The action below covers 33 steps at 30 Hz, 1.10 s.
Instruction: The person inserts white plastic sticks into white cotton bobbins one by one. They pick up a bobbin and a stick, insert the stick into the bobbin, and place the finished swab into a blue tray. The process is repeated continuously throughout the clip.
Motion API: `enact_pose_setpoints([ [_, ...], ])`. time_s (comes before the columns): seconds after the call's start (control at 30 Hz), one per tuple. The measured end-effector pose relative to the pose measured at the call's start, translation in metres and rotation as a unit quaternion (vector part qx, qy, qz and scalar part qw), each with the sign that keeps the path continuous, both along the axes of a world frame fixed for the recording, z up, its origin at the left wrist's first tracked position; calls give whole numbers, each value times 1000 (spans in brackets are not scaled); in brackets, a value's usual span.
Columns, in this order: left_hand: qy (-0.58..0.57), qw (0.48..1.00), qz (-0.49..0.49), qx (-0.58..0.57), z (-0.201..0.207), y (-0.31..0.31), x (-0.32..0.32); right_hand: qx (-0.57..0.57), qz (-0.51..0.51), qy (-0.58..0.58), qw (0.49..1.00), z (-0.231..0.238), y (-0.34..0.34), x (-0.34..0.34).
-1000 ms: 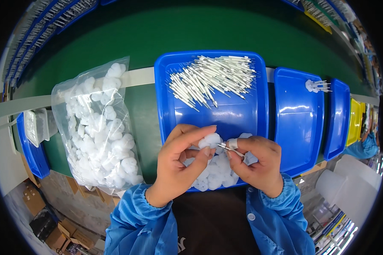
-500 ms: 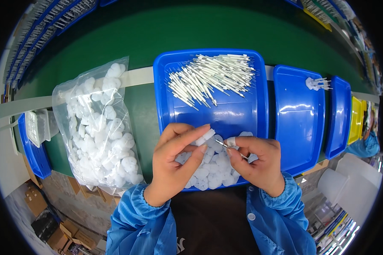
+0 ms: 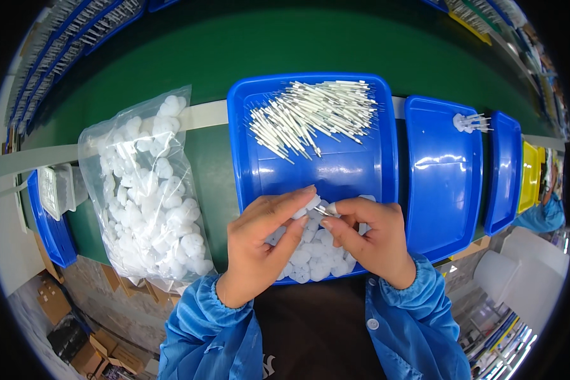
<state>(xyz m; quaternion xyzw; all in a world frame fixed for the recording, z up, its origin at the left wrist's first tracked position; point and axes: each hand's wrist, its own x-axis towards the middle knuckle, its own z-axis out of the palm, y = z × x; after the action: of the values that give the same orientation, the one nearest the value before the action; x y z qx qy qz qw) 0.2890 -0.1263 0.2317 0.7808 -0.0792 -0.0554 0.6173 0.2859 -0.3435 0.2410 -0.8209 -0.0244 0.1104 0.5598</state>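
Observation:
A white, rounded plastic piece is pinched between the thumb and fingers of my left hand. My right hand grips a thin rod with a shiny metal end between thumb and forefinger. The rod's end meets the white piece, or lies right against it; how deep it goes is hidden. Below my hands, a pile of similar white plastic pieces fills the near part of a blue tray. Thin white rods with fine metal ends lie heaped in the tray's far half.
Left of the tray lies a clear bag of white plastic pieces. A second blue tray on the right holds a small cluster of pieces with rods. Farther right are another blue tray, a yellow tray and a person's blue sleeve.
My right hand has shifted left, bringing its fingertips and the rod closer to the white piece. My left hand has barely moved.

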Motion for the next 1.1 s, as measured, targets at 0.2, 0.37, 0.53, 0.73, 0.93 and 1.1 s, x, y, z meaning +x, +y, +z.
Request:
enact_pose_setpoints([
  [0.2, -56, 997, -9, 53, -1, -2, 1, 141, -1, 168, 976, 3, -1, 7],
  [0.37, -90, 992, 7, 93, 0, -3, 1, -45, 11, -69, 997, -1, 9, 8],
  [0.53, -77, 990, 28, 116, 0, -5, -3, -263, 47, -323, 908, 0, 18, 3],
  [0.73, -21, 994, 33, 101, 3, -3, -10, -181, 48, -293, 938, -7, 13, 9],
  [0.93, -34, 996, 4, 82, 2, -4, -12, -169, 45, -254, 951, -2, 8, 4],
  [1.1, 80, 993, 32, -85, 8, -10, -10, -80, 33, -196, 977, -5, -3, 0],
])
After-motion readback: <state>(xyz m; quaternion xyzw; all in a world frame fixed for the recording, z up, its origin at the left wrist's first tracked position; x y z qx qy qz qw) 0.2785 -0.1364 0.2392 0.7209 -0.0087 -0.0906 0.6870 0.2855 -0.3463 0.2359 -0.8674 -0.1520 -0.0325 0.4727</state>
